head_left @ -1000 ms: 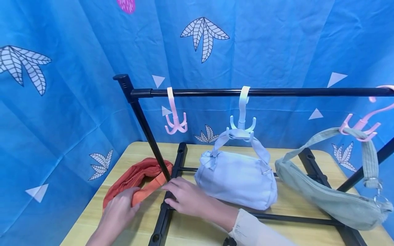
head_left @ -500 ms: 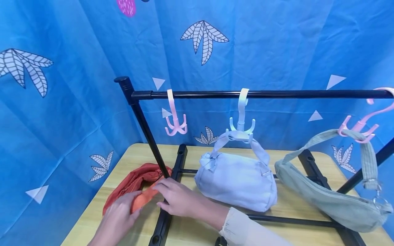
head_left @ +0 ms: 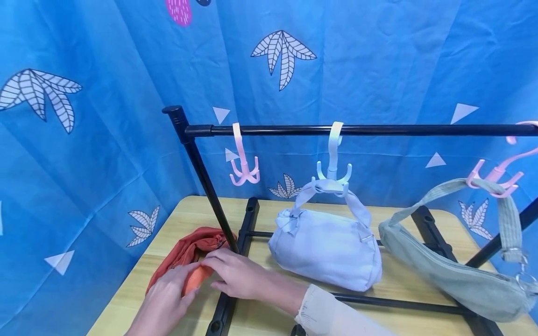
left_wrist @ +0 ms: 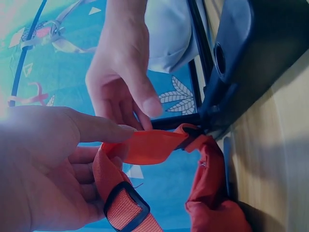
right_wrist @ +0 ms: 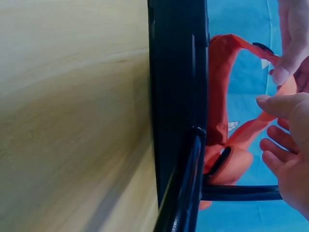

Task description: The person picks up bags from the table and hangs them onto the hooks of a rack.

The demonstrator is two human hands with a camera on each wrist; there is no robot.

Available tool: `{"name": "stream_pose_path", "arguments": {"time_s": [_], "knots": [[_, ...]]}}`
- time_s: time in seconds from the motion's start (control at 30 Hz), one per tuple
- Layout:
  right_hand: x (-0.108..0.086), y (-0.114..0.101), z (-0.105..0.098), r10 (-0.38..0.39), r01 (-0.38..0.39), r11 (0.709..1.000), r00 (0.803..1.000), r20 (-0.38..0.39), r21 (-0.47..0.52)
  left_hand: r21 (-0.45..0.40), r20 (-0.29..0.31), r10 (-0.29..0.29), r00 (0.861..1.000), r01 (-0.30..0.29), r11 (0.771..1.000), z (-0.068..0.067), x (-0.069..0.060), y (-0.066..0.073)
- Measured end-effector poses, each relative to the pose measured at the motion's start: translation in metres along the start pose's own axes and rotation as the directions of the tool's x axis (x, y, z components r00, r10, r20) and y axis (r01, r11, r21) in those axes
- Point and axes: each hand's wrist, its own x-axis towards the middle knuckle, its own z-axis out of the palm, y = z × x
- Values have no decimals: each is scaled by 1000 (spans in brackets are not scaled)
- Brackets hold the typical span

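A red bag point(head_left: 174, 254) lies on the table at the left, behind the black rack post. My left hand point(head_left: 161, 296) pinches its orange strap point(head_left: 196, 280) between thumb and fingers, as the left wrist view shows; a black buckle point(left_wrist: 126, 207) hangs below the grip. My right hand point(head_left: 235, 273) is at the same strap, close to my left fingertips. Its thumb point(left_wrist: 150, 104) stands apart from the strap, and its fingers are loosely bent and partly hidden behind it. Both hands also show in the right wrist view.
A black rack bar point(head_left: 286, 130) carries a pink hook point(head_left: 245, 172) with nothing on it. A pale blue hook point(head_left: 332, 172) holds a light blue bag point(head_left: 325, 249), and another pink hook point(head_left: 496, 175) holds a grey-green bag point(head_left: 445, 275). The rack foot point(head_left: 222, 310) lies beside my hands.
My right hand has slid left along the strap towards my left hand, and less strap shows between them. My left hand keeps its grip; the head view has shifted slightly.
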Motion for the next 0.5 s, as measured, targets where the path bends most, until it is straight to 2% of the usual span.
{"name": "stream_pose_path", "arguments": {"time_s": [0.17, 0.33, 0.5], "knots": [[1, -1, 6, -4, 4, 1000, 1000, -9, 11, 4, 17, -12, 1000, 12, 1000, 0, -3, 1], [6, 0, 10, -27, 26, 999, 999, -46, -22, 7, 39, -23, 999, 23, 1000, -1, -4, 2], [12, -3, 15, -53, 52, 998, 998, -43, -20, -1, 39, -24, 999, 24, 1000, -3, -9, -1]]}}
